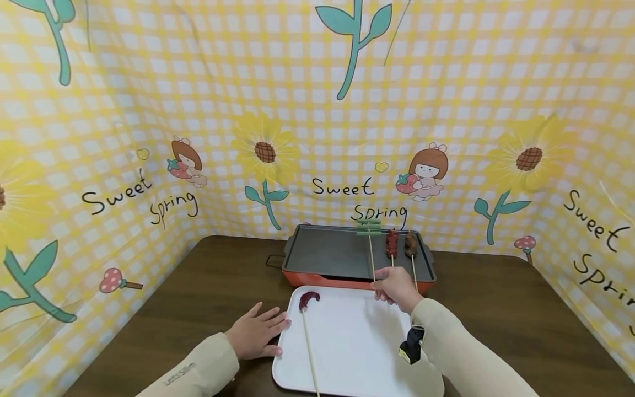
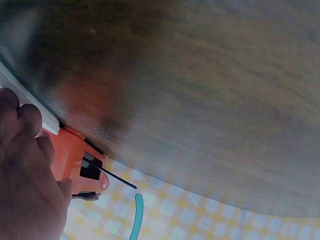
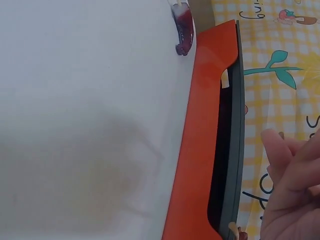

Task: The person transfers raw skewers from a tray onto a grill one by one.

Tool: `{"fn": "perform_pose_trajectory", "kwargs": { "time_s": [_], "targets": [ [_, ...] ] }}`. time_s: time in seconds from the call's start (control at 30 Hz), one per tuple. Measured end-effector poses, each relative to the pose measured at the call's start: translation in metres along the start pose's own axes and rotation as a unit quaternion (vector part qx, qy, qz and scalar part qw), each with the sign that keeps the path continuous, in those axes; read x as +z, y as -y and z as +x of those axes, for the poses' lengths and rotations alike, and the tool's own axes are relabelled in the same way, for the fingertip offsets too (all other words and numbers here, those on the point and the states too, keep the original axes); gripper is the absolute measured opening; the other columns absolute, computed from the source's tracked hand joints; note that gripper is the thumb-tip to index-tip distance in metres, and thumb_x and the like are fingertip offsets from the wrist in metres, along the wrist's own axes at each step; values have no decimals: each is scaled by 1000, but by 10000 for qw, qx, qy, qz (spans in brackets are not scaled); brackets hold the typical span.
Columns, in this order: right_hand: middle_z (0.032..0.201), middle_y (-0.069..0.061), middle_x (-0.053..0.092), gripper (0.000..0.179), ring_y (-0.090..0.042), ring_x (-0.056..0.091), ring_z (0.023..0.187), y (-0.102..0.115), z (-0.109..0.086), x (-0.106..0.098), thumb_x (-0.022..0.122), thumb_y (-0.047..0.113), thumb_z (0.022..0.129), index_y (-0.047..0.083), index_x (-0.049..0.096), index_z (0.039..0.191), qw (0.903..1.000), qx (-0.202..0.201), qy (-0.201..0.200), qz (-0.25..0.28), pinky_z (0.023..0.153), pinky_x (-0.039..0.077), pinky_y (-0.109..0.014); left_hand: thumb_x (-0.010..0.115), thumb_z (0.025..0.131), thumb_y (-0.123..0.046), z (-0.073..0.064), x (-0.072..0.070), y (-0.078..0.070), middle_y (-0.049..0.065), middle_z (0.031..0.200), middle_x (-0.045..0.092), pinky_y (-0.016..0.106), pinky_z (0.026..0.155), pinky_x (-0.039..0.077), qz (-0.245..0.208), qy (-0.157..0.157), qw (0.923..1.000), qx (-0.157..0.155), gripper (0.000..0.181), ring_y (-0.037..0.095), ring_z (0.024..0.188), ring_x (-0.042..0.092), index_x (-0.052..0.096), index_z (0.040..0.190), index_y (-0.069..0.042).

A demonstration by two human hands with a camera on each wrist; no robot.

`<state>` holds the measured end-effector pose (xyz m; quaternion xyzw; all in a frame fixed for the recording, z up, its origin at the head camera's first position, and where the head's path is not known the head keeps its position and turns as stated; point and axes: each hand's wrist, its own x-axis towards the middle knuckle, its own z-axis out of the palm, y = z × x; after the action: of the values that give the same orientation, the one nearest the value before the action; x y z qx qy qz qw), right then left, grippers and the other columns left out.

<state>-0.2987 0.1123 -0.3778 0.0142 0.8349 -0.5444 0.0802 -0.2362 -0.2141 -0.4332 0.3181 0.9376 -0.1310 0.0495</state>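
My right hand (image 1: pixel 395 288) pinches the stick of a skewer with green strips (image 1: pixel 369 227) at its tip, held over the grill pan (image 1: pixel 322 253). To its right, a red skewer (image 1: pixel 392 242) and a brown skewer (image 1: pixel 411 243) lie on the pan, their sticks pointing toward me. My left hand (image 1: pixel 257 333) has its fingers extended, fingertips at the left rim of a white tray (image 1: pixel 357 353). On that tray lies a skewer with a dark red curled piece (image 1: pixel 304 301). The right wrist view shows the curled fingers (image 3: pixel 295 190) beside the grill's orange side, the stick mostly hidden.
The orange grill base (image 1: pixel 302 279) stands behind the tray, a wire handle (image 1: pixel 274 260) sticking out at its left. Dark brown wooden table (image 1: pixel 238 270) surrounds both. A yellow checked cloth (image 1: pixel 307 127) hangs around the back and sides.
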Motion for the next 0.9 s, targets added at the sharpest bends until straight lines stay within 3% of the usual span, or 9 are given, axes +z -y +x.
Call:
{"fn": "perform_pose_trajectory", "kwargs": {
  "time_s": [0.33,0.6,0.73,0.9],
  "targets": [
    [57,-4,57,26,-7,45,43,-8,-1,2,59,-5,90,-14,60,114,9998,79,43,-174,42,36,-18,48,92,-60,2,2,-1,-2,149,46,52,112,28,3,69,10000,-46,66,20,140,38,49,144,-19],
    [62,-6,59,17,-10,47,46,-12,-3,2,64,1,91,-9,64,105,9980,229,60,-580,44,39,-19,48,92,-60,3,4,1,-2,149,46,52,112,28,56,59,10000,-46,66,20,140,38,49,144,-19],
    [63,-6,60,17,-11,49,46,-15,-8,-5,69,9,90,-5,65,99,9967,62,-116,-798,43,40,-20,47,92,-61,4,3,1,-2,148,47,52,111,29,127,-53,9999,26,66,20,140,39,50,144,-20],
    [56,-6,59,18,-10,48,43,-19,-28,-6,72,14,88,0,65,95,9937,-273,-95,-1080,39,37,-20,49,92,-59,4,2,1,-1,148,47,52,111,30,61,-13,10000,16,65,20,140,39,50,143,-19]
  ]
}}
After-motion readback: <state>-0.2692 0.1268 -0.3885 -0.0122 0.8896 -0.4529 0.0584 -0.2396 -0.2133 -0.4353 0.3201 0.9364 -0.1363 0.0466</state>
